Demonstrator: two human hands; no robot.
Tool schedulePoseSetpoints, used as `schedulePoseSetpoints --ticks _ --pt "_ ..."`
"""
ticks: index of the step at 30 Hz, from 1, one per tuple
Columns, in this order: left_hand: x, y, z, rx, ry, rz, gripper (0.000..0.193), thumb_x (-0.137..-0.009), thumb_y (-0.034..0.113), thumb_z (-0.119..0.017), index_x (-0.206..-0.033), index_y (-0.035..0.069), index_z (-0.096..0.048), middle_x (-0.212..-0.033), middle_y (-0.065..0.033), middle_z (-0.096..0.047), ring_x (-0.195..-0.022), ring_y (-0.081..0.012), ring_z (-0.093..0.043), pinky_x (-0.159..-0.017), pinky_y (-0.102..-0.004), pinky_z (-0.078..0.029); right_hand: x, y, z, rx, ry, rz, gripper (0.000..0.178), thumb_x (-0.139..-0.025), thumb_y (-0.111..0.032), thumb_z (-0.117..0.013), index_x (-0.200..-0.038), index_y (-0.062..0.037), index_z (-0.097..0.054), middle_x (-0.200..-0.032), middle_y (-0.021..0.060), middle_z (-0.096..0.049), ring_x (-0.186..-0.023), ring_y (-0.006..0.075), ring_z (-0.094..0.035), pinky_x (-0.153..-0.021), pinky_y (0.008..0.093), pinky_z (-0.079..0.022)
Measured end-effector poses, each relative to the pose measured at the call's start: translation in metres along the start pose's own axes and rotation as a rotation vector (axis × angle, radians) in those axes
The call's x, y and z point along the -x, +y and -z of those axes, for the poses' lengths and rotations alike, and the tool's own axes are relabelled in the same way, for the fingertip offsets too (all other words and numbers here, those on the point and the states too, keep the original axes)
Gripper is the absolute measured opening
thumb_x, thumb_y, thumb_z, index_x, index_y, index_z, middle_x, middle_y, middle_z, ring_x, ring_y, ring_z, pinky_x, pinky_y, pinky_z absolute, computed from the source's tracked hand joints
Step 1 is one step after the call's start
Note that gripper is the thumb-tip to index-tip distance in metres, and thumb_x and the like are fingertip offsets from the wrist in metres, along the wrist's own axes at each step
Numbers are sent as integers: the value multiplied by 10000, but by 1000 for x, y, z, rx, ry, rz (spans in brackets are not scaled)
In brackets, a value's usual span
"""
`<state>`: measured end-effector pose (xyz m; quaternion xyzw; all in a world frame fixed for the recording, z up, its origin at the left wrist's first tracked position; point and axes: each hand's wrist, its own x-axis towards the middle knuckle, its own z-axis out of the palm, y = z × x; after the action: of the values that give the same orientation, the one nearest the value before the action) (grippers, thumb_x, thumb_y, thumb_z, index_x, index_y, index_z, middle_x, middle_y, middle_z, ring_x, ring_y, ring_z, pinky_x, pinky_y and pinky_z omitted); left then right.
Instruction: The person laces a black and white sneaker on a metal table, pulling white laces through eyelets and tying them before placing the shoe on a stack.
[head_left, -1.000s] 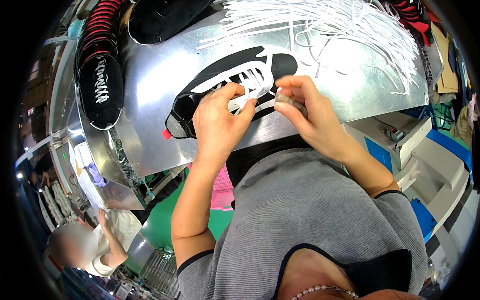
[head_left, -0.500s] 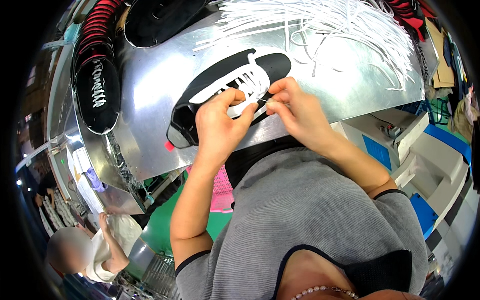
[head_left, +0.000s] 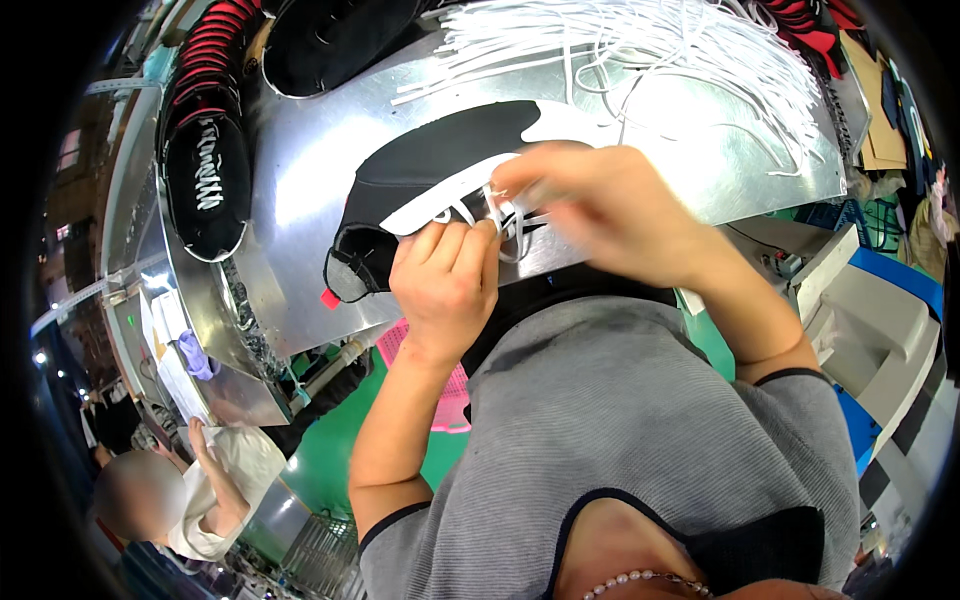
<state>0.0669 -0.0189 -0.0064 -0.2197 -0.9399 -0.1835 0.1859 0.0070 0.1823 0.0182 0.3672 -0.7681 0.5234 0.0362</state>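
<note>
A black shoe upper (head_left: 430, 150) with white trim and a small red tab at the heel lies tipped on the metal table, its black side facing up. White lace (head_left: 518, 235) runs through its eyelets in loose loops. My left hand (head_left: 445, 280) is closed on the near edge of the upper, fingers curled over beside the lacing. Over the toe end hovers my right hand (head_left: 630, 215), its fingertips close to the lace. Motion smears those fingers, so any grip on the lace cannot be made out.
White laces (head_left: 640, 50) lie heaped at the table's far side. Nested black-and-red uppers (head_left: 207, 190) line the left edge, and another black upper (head_left: 330, 45) sits at the back. A pink basket (head_left: 448, 400) is below the table (head_left: 300, 170). Someone in a white top (head_left: 235, 480) is at lower left.
The upper has tipped, showing more of its black side. My left fingers now curl over its near edge. My right hand has come up and across the lacing, blurred by motion.
</note>
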Motion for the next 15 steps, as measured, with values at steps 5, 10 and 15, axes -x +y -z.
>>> schedulePoseSetpoints --ticks 5,10,15 --pt "1 -4 -2 -44 74 -39 144 -724 21 -728 -828 75 -644 -684 -34 -555 -652 -216 -549 -584 -337 -396 -8 7 -30 371 -288 -68 286 -795 -35 -596 -1078 -5 -575 -839 126 -665 -700 321 -639 -582 393 -489" --pt "6 -7 -3 40 54 -4 185 -702 -5 -755 -833 66 -645 -712 -54 -586 -678 -240 -572 -592 -350 -415 -30 22 -29 136 -415 -314 191 -841 -67 -618 -1020 -13 -573 -862 137 -687 -749 335 -657 -605 399 -498" --pt "1 -9 1 187 -36 105 165 -727 32 -778 -837 50 -657 -740 -85 -629 -674 -270 -592 -602 -358 -450 -51 21 -9 -234 -167 -445 204 -891 -143 -675 -1057 -41 -615 -895 40 -694 -735 131 -649 -702 277 -513"
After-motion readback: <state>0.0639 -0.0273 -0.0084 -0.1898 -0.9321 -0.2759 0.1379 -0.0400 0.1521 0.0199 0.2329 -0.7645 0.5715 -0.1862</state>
